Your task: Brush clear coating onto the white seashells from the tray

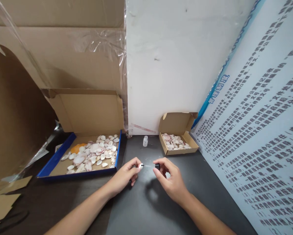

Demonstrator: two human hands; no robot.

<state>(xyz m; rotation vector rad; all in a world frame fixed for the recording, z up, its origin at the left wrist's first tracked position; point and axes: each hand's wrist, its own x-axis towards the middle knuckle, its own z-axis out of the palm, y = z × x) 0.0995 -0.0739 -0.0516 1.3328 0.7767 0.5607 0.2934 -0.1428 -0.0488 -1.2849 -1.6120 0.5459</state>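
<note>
Over the dark table, my left hand pinches a small white shell between thumb and fingertips. Facing it, my right hand grips a black brush cap whose thin clear stem points left; the dark tip is at the shell. Beyond both hands stands a small clear bottle, upright and without a cap.
An open blue-edged box of many shells, with something orange among them, lies at the left. A smaller open cardboard box of shells sits back right. Cardboard walls rise at the left and a printed board leans at the right.
</note>
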